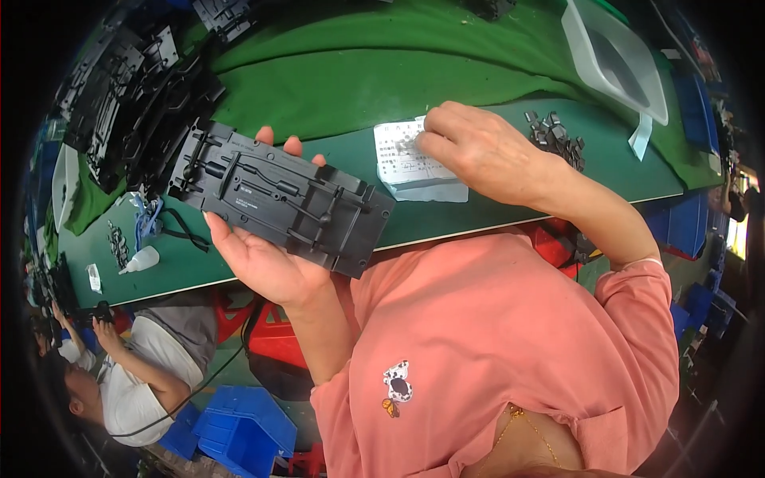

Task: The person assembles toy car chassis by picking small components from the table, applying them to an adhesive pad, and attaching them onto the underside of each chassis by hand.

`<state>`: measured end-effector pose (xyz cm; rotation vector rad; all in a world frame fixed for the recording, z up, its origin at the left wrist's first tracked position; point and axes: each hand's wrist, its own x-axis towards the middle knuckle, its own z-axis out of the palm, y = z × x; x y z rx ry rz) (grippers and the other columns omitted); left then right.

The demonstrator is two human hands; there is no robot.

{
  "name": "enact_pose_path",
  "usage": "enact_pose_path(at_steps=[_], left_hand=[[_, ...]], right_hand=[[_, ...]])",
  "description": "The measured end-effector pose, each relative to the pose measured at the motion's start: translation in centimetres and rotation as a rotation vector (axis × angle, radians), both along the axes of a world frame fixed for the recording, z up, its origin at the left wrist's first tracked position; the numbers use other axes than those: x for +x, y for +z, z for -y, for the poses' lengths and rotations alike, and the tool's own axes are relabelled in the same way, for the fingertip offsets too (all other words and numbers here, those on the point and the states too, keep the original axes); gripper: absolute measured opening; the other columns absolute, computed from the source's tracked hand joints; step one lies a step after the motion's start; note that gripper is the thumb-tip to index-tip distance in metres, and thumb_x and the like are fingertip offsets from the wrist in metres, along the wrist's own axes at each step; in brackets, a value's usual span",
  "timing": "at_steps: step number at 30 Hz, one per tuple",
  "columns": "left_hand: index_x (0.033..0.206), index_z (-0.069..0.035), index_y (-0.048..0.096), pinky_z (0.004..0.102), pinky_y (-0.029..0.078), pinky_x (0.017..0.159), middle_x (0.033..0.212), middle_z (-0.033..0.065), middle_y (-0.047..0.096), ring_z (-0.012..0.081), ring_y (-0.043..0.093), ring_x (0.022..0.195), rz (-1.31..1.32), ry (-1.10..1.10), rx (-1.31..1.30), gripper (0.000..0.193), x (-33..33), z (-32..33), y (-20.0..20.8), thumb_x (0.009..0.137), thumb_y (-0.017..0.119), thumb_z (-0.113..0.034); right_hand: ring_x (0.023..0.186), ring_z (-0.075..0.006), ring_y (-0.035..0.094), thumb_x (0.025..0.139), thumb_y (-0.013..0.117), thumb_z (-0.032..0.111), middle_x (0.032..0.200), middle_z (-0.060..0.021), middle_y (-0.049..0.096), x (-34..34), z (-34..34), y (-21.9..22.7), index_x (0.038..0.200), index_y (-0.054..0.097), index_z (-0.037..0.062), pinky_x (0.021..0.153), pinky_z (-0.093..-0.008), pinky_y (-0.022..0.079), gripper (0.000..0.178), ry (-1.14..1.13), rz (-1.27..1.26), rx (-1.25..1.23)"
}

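Note:
My left hand (267, 259) holds a black moulded plastic chassis plate (279, 199) from below, its fingertips showing along the far edge. The plate is tilted and its face bears ribs, shafts and raised pipe shapes. To its right, a white printed paper label (390, 163) lies on a small pale block or box on the table, with small greyish bits (406, 146) on top. My right hand (470, 147) is over that label, its fingers curled and pinched together at the bits. What they hold, if anything, is hidden.
Small black parts (555, 139) lie in a heap beyond my right wrist. Black mouldings (135, 103) are stacked at the far left, near a small white bottle (142, 260). A white plastic tub (613, 60) stands far right on green cloth (319, 72). Another person (159, 358) sits lower left.

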<state>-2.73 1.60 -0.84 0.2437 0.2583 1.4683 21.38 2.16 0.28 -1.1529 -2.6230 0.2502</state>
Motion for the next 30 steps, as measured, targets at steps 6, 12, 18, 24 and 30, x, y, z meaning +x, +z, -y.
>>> enact_pose_path(at_steps=[6,12,18,24,30], left_hand=[[0.140,-0.001,0.026,0.0566,0.038,0.097,0.137,0.0241,0.035,0.0404,0.043,0.120,0.012,0.001,-0.003,0.064,-0.1,0.1,0.2,0.095,0.026,-0.048],[0.140,-0.001,0.026,0.0565,0.038,0.097,0.138,0.0238,0.035,0.0404,0.043,0.119,0.008,0.003,-0.007,0.065,0.0,0.0,0.0,0.095,0.026,-0.048],[0.140,-0.002,0.027,0.0563,0.038,0.097,0.137,0.0233,0.035,0.0397,0.044,0.119,-0.022,0.002,-0.007,0.064,0.3,0.0,0.3,0.095,0.026,-0.049],[0.139,-0.002,0.028,0.0557,0.038,0.098,0.136,0.0235,0.037,0.0389,0.045,0.118,-0.050,0.000,0.002,0.063,0.4,0.0,0.6,0.096,0.025,-0.048],[0.139,-0.002,0.029,0.0557,0.038,0.098,0.136,0.0234,0.037,0.0390,0.045,0.118,-0.071,0.007,-0.008,0.063,0.6,-0.1,0.6,0.095,0.026,-0.048]], right_hand=[[0.075,-0.0266,0.053,0.070,0.056,0.003,0.078,-0.0111,0.048,-0.2,-0.2,0.1,0.074,0.050,-0.0002,0.066,-0.0376,0.048,0.007,-0.010,-0.100,0.061],[0.079,-0.0266,0.054,0.069,0.057,0.002,0.081,-0.0107,0.050,0.6,0.2,0.1,0.077,0.052,0.0006,0.067,-0.0364,0.048,0.010,0.074,-0.005,0.040],[0.065,-0.0157,0.053,0.081,0.060,0.005,0.077,-0.0049,0.056,0.8,-0.1,1.2,0.084,0.059,0.0000,0.059,-0.0282,0.045,0.006,-0.325,-0.448,-0.425],[0.050,-0.0033,0.034,0.080,0.065,0.012,0.061,0.0039,0.047,1.6,-1.3,1.4,0.073,0.057,0.0031,0.044,-0.0202,0.023,0.014,-0.606,-0.978,-1.236],[0.048,-0.0037,0.031,0.081,0.064,0.010,0.058,0.0050,0.040,1.8,-1.1,1.5,0.071,0.056,0.0031,0.043,-0.0213,0.021,0.014,-0.594,-1.106,-1.385]])
